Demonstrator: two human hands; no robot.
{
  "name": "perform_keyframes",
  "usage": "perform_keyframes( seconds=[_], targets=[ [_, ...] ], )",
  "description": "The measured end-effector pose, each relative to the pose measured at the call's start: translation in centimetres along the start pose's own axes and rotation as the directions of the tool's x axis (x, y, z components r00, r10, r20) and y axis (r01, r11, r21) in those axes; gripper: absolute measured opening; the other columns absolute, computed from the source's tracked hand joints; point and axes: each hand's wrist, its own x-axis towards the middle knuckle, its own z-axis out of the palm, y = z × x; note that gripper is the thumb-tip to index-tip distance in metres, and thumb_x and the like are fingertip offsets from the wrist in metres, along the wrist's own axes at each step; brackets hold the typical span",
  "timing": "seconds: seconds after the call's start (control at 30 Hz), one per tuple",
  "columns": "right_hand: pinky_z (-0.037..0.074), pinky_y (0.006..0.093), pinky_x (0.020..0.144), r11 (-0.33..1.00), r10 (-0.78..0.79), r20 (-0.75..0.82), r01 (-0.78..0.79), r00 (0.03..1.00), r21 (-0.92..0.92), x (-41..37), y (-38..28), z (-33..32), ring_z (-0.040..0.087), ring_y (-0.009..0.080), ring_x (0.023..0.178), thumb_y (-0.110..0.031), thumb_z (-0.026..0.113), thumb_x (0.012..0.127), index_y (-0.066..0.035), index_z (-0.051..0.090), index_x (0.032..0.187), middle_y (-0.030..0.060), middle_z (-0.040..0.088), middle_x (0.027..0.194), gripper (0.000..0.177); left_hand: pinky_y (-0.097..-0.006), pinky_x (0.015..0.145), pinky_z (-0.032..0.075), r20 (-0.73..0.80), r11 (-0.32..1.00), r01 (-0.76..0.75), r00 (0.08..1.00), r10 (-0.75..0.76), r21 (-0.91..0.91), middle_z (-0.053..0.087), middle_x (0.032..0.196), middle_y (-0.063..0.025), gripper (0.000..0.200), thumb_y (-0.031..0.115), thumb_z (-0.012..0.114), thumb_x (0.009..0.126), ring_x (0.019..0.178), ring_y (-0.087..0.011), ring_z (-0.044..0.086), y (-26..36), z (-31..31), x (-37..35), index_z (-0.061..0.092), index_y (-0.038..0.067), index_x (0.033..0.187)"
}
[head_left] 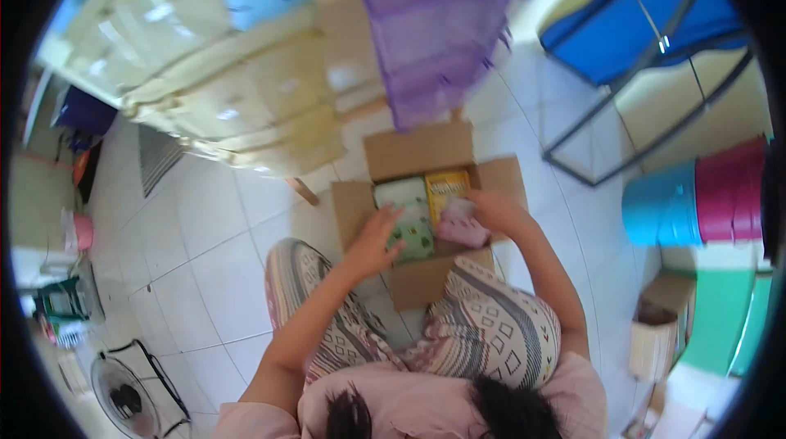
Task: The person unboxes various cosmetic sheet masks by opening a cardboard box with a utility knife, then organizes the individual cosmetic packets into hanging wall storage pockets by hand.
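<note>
An open cardboard box (418,150) stands on the floor in front of my crossed legs, its flaps folded outward. Inside, on the left, lies a white and green package (415,228) with a leaf-like pattern. A yellow box (447,184) fills the back right corner. My left hand (375,244) is at the left edge of the package with its fingers apart, holding nothing. At the box's right side, my right hand (496,212) grips a soft pink item with small dark marks (461,224); blur hides its exact kind.
A table with a cream cover (246,103) and a purple hanging organizer (438,46) stands just beyond the box. To the right are a dark metal frame (594,181), a blue bucket (660,205) and a magenta bucket (731,193). A fan (124,398) sits at lower left.
</note>
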Motion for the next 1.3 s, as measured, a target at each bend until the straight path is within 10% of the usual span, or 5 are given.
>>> perform_keyframes(
  seconds=[0.17, 0.4, 0.67, 0.9, 1.3],
  targets=[
    [0.050, 0.0348, 0.092, 0.922, -0.045, -0.064, 0.066, 0.997, 0.382, -1.0, -7.1, -9.4, 0.065, 0.0245, 0.104, -0.017, 0.072, 0.086, 0.001, 0.060, 0.121, 0.0173, 0.068, 0.111, 0.042, -0.0420, 0.116, 0.031, -0.137, 0.530, 0.083, 0.922, -0.363, -0.844, 0.033, 0.153, -0.0194, 0.078, 0.020, 0.065, 0.092, 0.143, -0.0308, 0.032, 5.5, -2.0, -0.7, 0.019, 0.009, 0.154],
    [0.047, 0.0324, 0.095, 0.635, -0.331, -0.211, 0.382, 0.920, 0.671, -1.5, -15.3, -11.7, 0.059, 0.0130, 0.107, -0.010, 0.072, 0.087, -0.003, 0.058, 0.125, 0.0037, 0.066, 0.115, 0.041, -0.0343, 0.106, 0.042, -0.297, 0.169, -0.245, 0.809, -0.507, -0.955, 0.049, 0.138, -0.0100, 0.068, 0.011, 0.065, 0.091, 0.127, -0.0204, 0.049, 12.1, -5.8, -2.3, 0.025, 0.004, 0.146],
    [0.049, 0.0314, 0.091, 0.435, -0.446, -0.679, 0.804, 0.584, 0.406, -1.4, -24.9, -27.4, 0.061, 0.0125, 0.101, -0.007, 0.068, 0.088, -0.002, 0.059, 0.122, 0.0042, 0.067, 0.112, 0.036, -0.0363, 0.100, 0.044, -0.804, 0.889, -0.450, 0.557, 0.206, -0.085, 0.056, 0.126, -0.0078, 0.039, 0.008, 0.063, 0.092, 0.115, -0.0193, 0.055, 15.7, -27.9, -2.2, 0.049, 0.004, 0.128],
    [0.050, 0.0293, 0.085, 0.352, -0.401, -0.902, 0.936, 0.160, 0.010, 3.2, -33.2, -37.6, 0.063, 0.0117, 0.095, -0.009, 0.068, 0.091, -0.002, 0.060, 0.120, 0.0043, 0.068, 0.108, 0.032, -0.0445, 0.101, 0.041, -0.624, 0.615, 0.148, 0.340, 0.703, 0.774, 0.055, 0.122, -0.0183, 0.041, 0.007, 0.064, 0.084, 0.114, -0.0363, 0.055, 19.8, -43.6, -1.1, 0.055, 0.008, 0.124],
    [0.050, 0.0383, 0.089, 0.714, -0.655, -0.673, 0.573, 0.343, -0.403, 2.6, -35.6, -39.7, 0.067, 0.0329, 0.101, -0.019, 0.065, 0.090, -0.003, 0.052, 0.136, 0.0231, 0.066, 0.116, 0.050, -0.0431, 0.081, 0.046, -0.653, 0.682, 0.281, 0.658, 0.376, 0.675, 0.071, 0.083, -0.0080, 0.018, 0.022, 0.063, 0.090, 0.076, -0.0272, 0.068, 20.4, -46.0, -1.6, 0.065, 0.013, 0.105]
  ],
)
